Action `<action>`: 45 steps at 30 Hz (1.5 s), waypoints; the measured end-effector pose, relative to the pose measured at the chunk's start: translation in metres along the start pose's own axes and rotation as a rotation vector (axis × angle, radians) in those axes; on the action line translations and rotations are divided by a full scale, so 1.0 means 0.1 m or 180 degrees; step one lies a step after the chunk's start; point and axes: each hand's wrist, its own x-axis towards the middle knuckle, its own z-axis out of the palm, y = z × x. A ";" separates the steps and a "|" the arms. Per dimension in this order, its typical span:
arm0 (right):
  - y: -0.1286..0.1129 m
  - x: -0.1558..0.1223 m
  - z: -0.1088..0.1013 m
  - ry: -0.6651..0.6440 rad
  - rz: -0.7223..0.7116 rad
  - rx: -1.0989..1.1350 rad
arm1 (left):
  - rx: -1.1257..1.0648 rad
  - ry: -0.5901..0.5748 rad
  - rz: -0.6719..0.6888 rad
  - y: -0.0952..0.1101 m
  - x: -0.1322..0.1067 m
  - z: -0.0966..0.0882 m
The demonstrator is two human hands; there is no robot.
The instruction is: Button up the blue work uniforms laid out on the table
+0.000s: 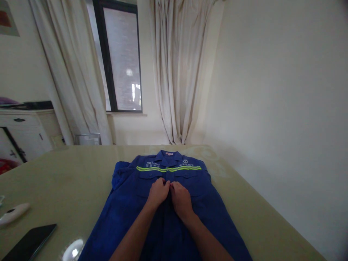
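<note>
"Where does the blue jacket (163,235) lie?"

"Flat on the desk (81,177), front side up. Its collar (168,157) points away from the person, and the lower part runs out of view at the bottom. A yellow-green stripe (185,168) crosses the chest, with white lettering above it."

"And the hands?"

"Both are on the front opening, just below the stripe. The left hand (158,191) pinches the cloth with its fingertips, and the right hand (181,197) does the same right beside it. Whether a button sits between those fingertips I can't make out; they hide it."

"What else is on the desk?"

"Near the jacket, on the left, a shiny round white object (73,250). Further left, a dark phone (29,242), and beyond that a pale oval object (15,214)."

"Behind it all?"

"A dark-framed window (122,58) between pale curtains (179,72), a white cabinet (29,132) on the left, and a bare wall (280,90) on the right."
</note>
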 end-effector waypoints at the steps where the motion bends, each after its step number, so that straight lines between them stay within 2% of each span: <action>1: 0.01 0.00 0.00 0.0032 -0.0032 0.0085 | -0.0078 0.0011 -0.0038 -0.01 0.05 0.02; 9: 0.02 0.02 -0.02 0.0040 -0.0072 0.0413 | -0.0789 -0.0122 0.0052 -0.19 0.11 0.10; 15: 0.09 0.10 -0.04 -0.0027 -0.0100 0.0974 | -0.1265 -0.0248 0.0129 -0.14 0.08 0.07; 19: 0.10 0.13 -0.05 0.0005 0.0160 0.1427 | -0.1293 -0.0385 0.0266 -0.10 0.05 -0.01; 23: 0.11 0.10 0.00 0.0223 0.0339 0.1439 | -0.0993 -0.0218 0.0459 -0.09 0.01 -0.03; 27: 0.12 0.11 -0.01 0.0489 0.0202 0.1128 | -0.0496 0.0022 0.0660 -0.10 -0.05 -0.01; 32: 0.10 0.45 -0.13 0.0491 0.0106 0.0765 | 0.0202 -0.0256 0.0911 -0.08 -0.14 0.00; 35: 0.11 0.67 -0.09 0.0296 0.0145 0.0453 | 0.0597 -0.0274 0.0853 -0.05 -0.15 0.03; 38: 0.13 0.74 0.06 0.0088 0.0125 0.0321 | 0.0816 -0.0111 0.0581 -0.01 -0.06 0.06; 41: 0.16 0.73 0.18 -0.0027 0.0154 0.0134 | 0.0934 0.0053 0.0278 0.05 0.13 0.07; 45: 0.18 0.73 0.22 -0.0140 0.0225 -0.0061 | 0.0901 0.0178 0.0053 0.16 0.44 0.11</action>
